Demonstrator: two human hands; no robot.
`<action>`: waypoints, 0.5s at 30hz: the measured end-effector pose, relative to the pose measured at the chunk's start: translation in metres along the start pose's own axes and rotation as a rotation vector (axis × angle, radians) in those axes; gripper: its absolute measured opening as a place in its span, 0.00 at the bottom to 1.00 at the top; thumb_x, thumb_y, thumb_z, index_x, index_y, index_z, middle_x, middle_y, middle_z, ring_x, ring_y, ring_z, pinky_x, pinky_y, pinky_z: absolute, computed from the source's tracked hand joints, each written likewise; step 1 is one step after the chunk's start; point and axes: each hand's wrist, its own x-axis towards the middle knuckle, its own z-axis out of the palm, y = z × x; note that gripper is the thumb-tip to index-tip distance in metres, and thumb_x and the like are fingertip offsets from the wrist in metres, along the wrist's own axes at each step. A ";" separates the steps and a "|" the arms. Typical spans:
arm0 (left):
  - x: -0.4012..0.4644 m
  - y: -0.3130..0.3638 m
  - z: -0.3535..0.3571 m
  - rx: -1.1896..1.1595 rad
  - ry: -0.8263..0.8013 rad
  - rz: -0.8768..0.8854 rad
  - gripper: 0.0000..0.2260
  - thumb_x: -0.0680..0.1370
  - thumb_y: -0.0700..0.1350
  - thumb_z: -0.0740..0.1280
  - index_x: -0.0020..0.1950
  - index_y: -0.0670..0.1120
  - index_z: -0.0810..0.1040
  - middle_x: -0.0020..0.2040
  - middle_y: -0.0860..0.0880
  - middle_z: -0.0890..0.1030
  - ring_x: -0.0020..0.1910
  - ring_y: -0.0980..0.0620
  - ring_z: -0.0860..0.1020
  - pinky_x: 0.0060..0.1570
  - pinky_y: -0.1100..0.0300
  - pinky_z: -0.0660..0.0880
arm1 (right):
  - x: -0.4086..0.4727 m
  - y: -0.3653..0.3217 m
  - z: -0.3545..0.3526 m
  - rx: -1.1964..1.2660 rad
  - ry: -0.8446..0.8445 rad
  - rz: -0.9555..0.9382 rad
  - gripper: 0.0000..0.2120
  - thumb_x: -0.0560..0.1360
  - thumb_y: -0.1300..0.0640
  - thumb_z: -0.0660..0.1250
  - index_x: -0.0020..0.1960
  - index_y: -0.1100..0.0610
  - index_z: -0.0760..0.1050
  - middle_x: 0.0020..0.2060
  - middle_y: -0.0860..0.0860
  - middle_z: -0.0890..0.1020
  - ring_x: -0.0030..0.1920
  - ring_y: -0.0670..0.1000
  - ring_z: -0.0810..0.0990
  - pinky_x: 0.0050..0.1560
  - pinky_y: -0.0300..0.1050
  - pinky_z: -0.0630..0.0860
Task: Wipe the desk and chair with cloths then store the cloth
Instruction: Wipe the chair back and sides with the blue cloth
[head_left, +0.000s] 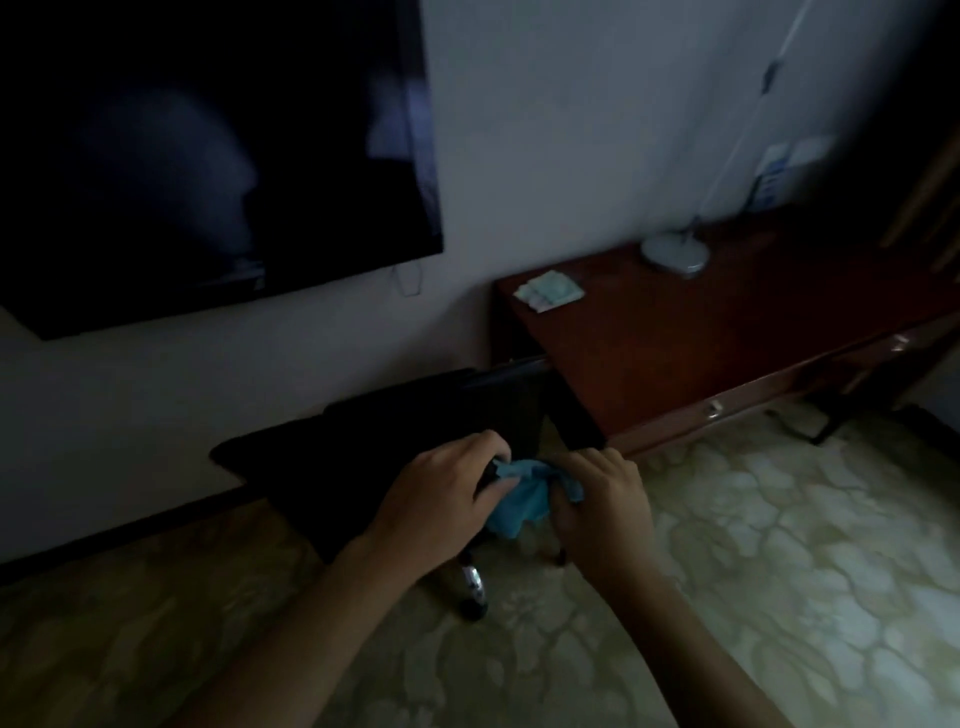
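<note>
So the blue cloth (524, 496) is bunched up between both hands, right at the near edge of the black chair (374, 457). The left hand (441, 499) has its fingers curled round one end, and the right hand (602, 504) pinches the other side. It's dim, so I can't really tell how the cloth sits against the chair. The wooden desk (727, 343) is just to the right of the chair, with a folded cloth (548, 292) and a lamp base (674, 252) on top. A dark TV (208, 156) hangs on the wall above the chair.

Blue cloth (521, 499), black chair (363, 457), reddish-brown desk (727, 332), pale mottled floor (779, 545).
</note>
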 end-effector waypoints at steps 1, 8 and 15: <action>0.015 0.014 0.007 0.009 -0.003 0.007 0.09 0.76 0.51 0.70 0.49 0.54 0.71 0.43 0.58 0.78 0.43 0.60 0.76 0.39 0.68 0.69 | 0.005 0.015 -0.015 0.004 0.024 0.022 0.13 0.67 0.63 0.75 0.50 0.55 0.83 0.41 0.48 0.82 0.43 0.52 0.78 0.45 0.46 0.72; 0.149 0.130 0.080 0.024 -0.058 0.049 0.04 0.76 0.51 0.70 0.49 0.53 0.80 0.44 0.56 0.80 0.45 0.57 0.77 0.47 0.53 0.76 | 0.061 0.158 -0.119 0.063 0.134 0.062 0.10 0.69 0.62 0.70 0.49 0.53 0.80 0.43 0.45 0.82 0.46 0.47 0.79 0.51 0.43 0.70; 0.256 0.210 0.129 -0.004 -0.011 0.052 0.05 0.76 0.51 0.71 0.43 0.52 0.77 0.42 0.57 0.75 0.42 0.59 0.75 0.43 0.58 0.73 | 0.116 0.267 -0.188 0.060 0.156 0.054 0.14 0.71 0.64 0.69 0.55 0.51 0.80 0.47 0.45 0.83 0.47 0.47 0.78 0.49 0.42 0.69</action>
